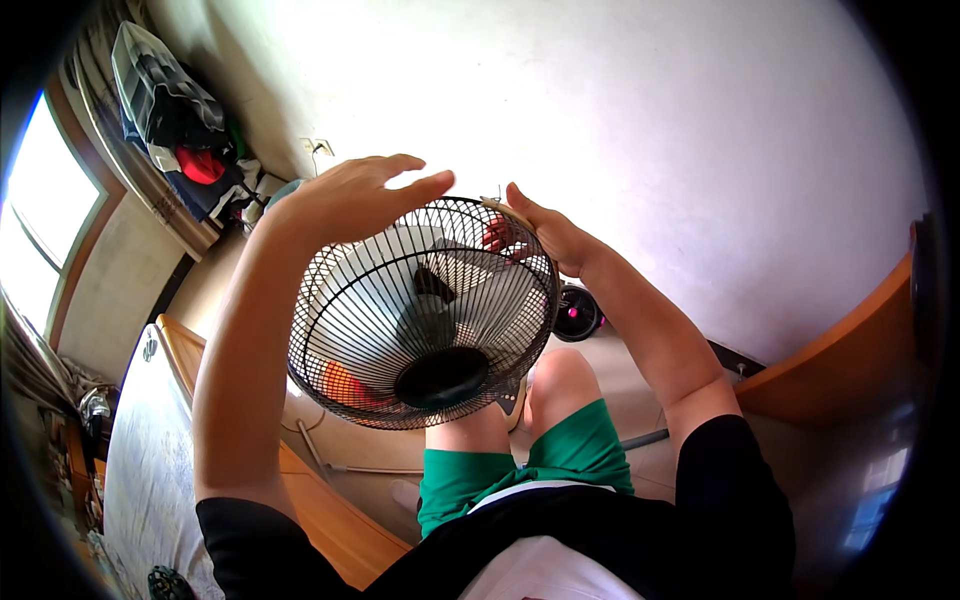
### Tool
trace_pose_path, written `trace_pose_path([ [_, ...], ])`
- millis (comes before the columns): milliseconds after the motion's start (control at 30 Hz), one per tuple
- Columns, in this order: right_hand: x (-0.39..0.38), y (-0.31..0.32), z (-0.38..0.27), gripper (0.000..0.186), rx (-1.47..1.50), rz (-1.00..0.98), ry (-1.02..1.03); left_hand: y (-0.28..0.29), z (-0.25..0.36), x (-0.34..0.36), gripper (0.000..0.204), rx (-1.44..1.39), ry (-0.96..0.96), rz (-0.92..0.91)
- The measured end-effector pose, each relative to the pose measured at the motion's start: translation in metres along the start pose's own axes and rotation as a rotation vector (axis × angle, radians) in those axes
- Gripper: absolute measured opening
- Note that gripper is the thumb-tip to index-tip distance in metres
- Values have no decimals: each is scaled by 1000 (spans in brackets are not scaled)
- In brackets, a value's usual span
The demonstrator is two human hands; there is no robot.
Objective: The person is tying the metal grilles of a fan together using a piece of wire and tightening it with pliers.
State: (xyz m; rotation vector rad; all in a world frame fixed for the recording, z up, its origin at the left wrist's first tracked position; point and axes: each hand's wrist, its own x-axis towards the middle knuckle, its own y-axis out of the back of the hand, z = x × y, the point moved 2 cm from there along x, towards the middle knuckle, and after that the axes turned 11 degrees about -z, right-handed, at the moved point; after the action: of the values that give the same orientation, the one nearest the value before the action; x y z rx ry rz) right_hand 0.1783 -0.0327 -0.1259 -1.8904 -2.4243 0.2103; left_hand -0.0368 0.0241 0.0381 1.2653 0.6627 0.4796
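A fan head (425, 310) with a black wire guard is up in front of me, above my knees. Pale grey blades show through the wires, and a dark round centre cap (442, 378) faces me low on the guard. My right hand (556, 236) grips the guard's upper right rim; its fingers show red through the wires and its thumb sticks up outside. Beside that thumb, a small beige piece (497, 207) lies along the rim. Over the upper left rim, my left hand (345, 200) has its fingers stretched out and apart; whether the palm touches the wires is hidden.
A bed (150, 470) with a wooden frame stands at my left, below a window (50, 210). Clothes (175, 110) hang in the far left corner. A round black object (577, 313) sits by the white wall (640, 110). Wooden furniture (835, 350) stands at right.
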Motion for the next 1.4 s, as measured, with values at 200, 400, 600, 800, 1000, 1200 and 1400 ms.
trace_pose_path([
  [200, -3, 3, 0, 72, 2, 14, -63, -12, 29, 27, 81, -84, -22, -329],
  [400, -4, -3, -2, 74, -37, 57, -68, -19, 27, 33, 63, -146, -81, -299],
  [600, -1, 2, 1, 76, -49, 38, -89, -15, 32, 31, 59, -119, -58, -301],
  [800, 0, 4, 2, 81, -92, 41, -115, -15, 33, 31, 57, -142, -66, -313],
  [1000, -9, -2, -10, 87, -233, 104, -10, -16, 31, 32, 52, -186, -75, -282],
  [1200, -26, 0, -59, 41, -617, 57, 304, -15, 35, 28, 52, -163, -56, -269],
  [1400, -40, -20, -101, 18, -971, -11, 203, -15, 31, 27, 52, -143, -79, -266],
])
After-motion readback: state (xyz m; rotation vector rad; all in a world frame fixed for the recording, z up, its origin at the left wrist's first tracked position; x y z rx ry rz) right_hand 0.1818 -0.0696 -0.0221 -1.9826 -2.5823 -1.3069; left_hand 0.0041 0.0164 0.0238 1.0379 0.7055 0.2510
